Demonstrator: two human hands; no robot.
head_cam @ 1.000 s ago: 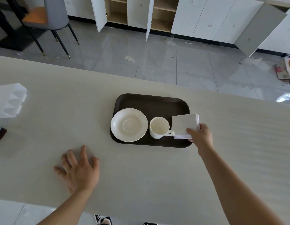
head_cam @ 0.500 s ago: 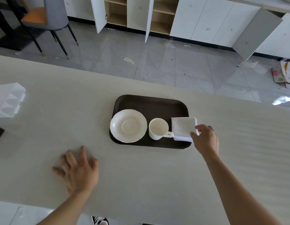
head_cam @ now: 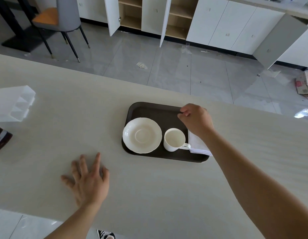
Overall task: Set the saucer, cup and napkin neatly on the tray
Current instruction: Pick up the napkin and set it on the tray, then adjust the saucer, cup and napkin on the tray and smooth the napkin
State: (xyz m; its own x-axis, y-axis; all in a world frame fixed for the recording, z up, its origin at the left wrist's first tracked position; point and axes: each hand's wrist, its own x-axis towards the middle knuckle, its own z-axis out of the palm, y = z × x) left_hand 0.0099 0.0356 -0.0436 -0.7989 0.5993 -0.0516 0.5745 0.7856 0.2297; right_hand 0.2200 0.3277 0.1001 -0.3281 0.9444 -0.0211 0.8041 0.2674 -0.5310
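While cup (head_cam: pixel 174 139) handle points right at napkin (head_cam: pixel 197 144), right hand (head_cam: pixel 196 120) loosely curled, empty; left hand (head_cam: pixel 88 181) splayed flat

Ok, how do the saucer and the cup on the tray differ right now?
The saucer is wide, flat and scallop-edged; the cup is narrower, taller and smooth-rimmed. The saucer sits at the left of the tray, the cup to its right, apart from it. The cup has a handle, pointing toward the napkin; the saucer has none. Both are white, empty and upright.
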